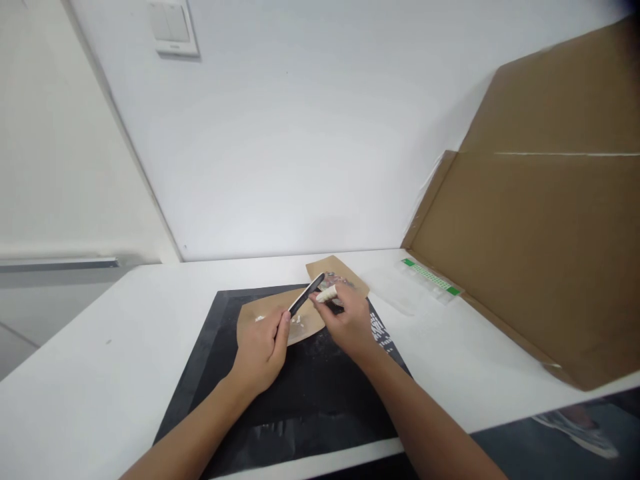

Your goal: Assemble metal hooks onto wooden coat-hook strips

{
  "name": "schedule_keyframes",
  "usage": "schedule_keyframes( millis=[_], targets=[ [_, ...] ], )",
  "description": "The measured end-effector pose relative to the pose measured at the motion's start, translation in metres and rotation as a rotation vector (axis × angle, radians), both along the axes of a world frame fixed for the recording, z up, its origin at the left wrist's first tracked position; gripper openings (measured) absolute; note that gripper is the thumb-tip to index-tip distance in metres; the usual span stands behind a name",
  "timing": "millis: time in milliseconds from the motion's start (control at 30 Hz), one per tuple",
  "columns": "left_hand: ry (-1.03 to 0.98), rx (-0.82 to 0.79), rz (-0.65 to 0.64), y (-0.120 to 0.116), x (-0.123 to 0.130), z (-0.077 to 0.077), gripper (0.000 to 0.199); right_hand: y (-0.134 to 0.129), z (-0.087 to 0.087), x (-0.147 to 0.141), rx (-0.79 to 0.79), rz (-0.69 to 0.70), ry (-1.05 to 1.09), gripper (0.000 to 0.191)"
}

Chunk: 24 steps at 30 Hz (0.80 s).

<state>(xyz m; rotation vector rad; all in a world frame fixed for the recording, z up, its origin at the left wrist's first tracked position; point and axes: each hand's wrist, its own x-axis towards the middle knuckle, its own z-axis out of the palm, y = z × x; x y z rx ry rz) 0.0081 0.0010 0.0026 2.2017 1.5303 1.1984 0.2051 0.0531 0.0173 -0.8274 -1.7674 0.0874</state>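
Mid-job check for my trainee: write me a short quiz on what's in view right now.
1. Which hand grips the near end of the slim dark object?
2. True or false: the green-ended strip lies beside the big brown cardboard.
3. Fill in the colour: the mat under the larger piece of brown paper is ____.

Key: 1. The left hand. 2. True. 3. Black.

Mat black; 2 paper pieces brown; strip green-and-white, dotted.
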Motion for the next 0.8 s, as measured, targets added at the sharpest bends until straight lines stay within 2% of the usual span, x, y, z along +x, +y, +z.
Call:
schedule_keyframes(
  millis=[133,367,467,600,800],
  targets=[
    [-0.018,0.012,-0.009,0.002,-0.001,0.000,0.040,-0.007,-0.001,-0.008,0.031,0.069,-0.053,0.018],
    [-0.028,0.003,-0.010,-0.001,0.000,0.002,0.039,0.004,-0.001,0.003,-0.032,-0.029,0.032,0.018],
    [-0.034,0.004,-0.008,-0.002,0.000,0.002,0.038,0.004,-0.001,0.004,-0.069,0.010,0.051,0.018],
    [-0.053,0.002,-0.007,-0.002,0.000,0.003,0.039,-0.003,0.001,0.000,-0.012,0.079,-0.006,0.020],
    [-0.087,-0.031,-0.016,-0.001,0.000,0.003,0.039,-0.001,0.002,0.005,-0.002,0.054,0.047,0.015]
  ],
)
